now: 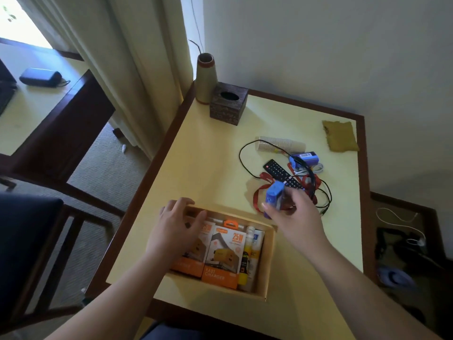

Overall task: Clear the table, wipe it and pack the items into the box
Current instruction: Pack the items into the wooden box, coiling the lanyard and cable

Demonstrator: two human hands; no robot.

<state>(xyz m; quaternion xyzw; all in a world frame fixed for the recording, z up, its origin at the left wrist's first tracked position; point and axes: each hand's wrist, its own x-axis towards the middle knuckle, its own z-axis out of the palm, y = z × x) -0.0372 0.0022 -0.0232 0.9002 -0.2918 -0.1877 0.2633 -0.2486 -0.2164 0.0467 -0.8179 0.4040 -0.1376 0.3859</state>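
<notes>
At seven o'clock on the table (220, 148) we find the box (268, 261), holding two orange charger packs (223, 256) and tubes (252, 244). Left hand (176, 229) — fingers loosely spread, resting flat over the leftmost pack and the box's far rim, gripping nothing. Right hand (294, 217), just past the box at its one o'clock — fingers curled round a small blue box (273, 196). Beyond it we list a remote (279, 171), tangled cables (316, 185), stacked paper cups (279, 144), another blue box (306, 158). At two o'clock — a yellow cloth (340, 136).
</notes>
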